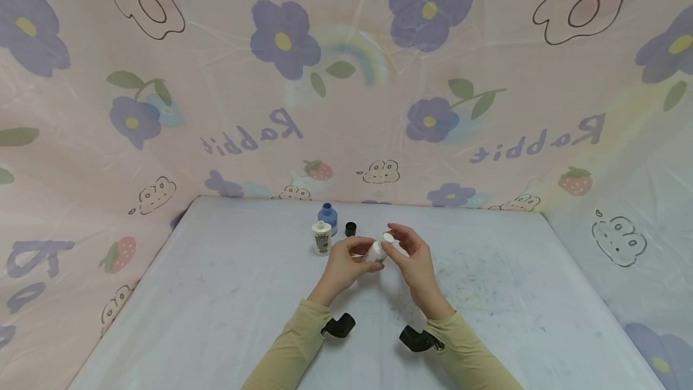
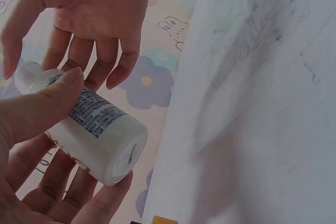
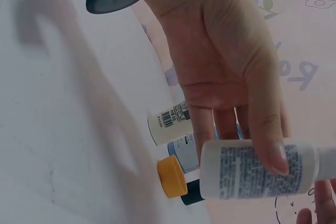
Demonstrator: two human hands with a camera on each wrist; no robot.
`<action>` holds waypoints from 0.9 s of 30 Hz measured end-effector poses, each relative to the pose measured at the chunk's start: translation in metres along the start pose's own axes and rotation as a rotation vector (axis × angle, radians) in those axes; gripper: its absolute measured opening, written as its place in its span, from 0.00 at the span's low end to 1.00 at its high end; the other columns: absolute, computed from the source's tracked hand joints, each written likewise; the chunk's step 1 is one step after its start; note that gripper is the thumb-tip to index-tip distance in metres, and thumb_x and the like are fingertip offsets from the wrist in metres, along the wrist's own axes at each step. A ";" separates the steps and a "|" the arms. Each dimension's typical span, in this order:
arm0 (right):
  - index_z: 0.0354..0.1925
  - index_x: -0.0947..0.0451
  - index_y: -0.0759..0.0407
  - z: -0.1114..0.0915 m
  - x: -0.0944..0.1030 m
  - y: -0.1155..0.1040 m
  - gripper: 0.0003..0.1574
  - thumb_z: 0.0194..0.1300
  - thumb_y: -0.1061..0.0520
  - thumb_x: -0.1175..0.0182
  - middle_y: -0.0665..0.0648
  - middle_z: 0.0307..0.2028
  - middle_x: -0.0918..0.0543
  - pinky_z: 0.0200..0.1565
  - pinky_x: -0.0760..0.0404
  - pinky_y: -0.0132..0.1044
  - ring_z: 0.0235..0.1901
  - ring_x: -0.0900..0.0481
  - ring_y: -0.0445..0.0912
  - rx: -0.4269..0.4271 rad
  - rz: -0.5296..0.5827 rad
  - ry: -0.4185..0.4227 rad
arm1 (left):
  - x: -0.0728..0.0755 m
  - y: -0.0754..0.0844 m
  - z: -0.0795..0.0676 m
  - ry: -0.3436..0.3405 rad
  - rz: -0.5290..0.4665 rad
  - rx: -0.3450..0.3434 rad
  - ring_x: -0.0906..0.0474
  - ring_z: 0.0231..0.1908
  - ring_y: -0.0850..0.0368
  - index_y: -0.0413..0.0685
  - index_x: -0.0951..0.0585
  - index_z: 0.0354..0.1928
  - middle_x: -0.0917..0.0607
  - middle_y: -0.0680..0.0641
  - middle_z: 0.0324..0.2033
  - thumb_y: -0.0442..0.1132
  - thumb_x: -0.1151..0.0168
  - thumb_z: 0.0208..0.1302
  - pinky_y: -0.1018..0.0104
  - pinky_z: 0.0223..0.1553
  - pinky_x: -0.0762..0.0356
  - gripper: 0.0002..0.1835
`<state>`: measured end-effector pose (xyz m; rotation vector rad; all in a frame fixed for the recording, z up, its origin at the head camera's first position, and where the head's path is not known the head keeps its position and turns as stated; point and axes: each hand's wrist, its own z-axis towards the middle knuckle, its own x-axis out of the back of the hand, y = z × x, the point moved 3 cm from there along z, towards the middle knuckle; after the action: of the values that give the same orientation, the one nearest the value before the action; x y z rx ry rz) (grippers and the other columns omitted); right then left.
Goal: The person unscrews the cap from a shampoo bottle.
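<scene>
My left hand [image 1: 345, 262] grips a small white bottle [image 3: 247, 174] in front of me, thumb pressed over its blue printed label. In the left wrist view the bottle is tilted, its base facing the camera. My right hand [image 1: 415, 260] has its thumb and index finger at the bottle's white cap [image 1: 388, 238], the other fingers hanging loosely past it. Behind the left hand stand a cream bottle [image 1: 322, 239] with a narrow neck and a blue bottle [image 1: 327, 216] with an uncapped mouth. A black cap [image 1: 351, 229] sits beside them. The right wrist view also shows a yellow cap [image 3: 173, 177].
A white cloth with faint smudges covers the table [image 1: 216, 294]. Printed fabric hangs as a backdrop [image 1: 346, 77] behind the table and along both sides. A black wrist camera [image 1: 340, 325] is strapped to the left wrist and another camera [image 1: 417, 338] to the right.
</scene>
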<state>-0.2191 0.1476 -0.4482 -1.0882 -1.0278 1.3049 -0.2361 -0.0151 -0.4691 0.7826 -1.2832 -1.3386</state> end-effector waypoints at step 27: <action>0.43 0.24 0.67 0.001 -0.002 0.005 0.20 0.57 0.56 0.30 0.63 0.41 0.22 0.60 0.38 0.50 0.46 0.25 0.50 -0.022 -0.031 0.103 | 0.001 0.002 -0.003 -0.001 0.003 -0.011 0.20 0.42 0.56 0.46 0.17 0.49 0.16 0.50 0.42 0.36 0.21 0.44 0.63 0.43 0.19 0.26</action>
<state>-0.2206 0.1453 -0.4525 -1.1400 -0.9798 1.2031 -0.2332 -0.0160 -0.4671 0.7719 -1.2757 -1.3425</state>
